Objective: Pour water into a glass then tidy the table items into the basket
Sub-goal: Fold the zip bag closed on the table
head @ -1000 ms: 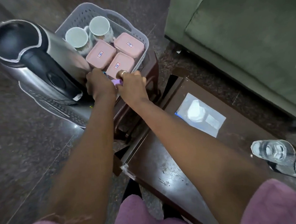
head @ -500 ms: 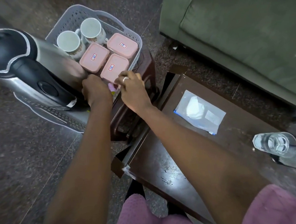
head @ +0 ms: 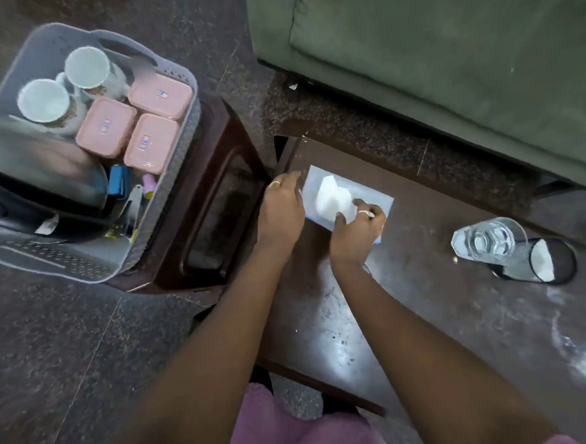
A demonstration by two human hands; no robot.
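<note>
Tissue pack (head: 369, 200) at table (head: 426, 299) near edge; right hand (head: 355, 231) grip pinching it; left hand (head: 280, 212) grip loose at pack edge.

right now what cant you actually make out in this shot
All in the head view:
- Kettle: blurred and cut off by the left edge.
- Small items in the basket: partly hidden by the kettle, too small to identify.
- Tissue pack: near edge covered by the left hand and right hand, so the grip is unclear.
- Black mesh holder: partly hidden by the glass.
</note>
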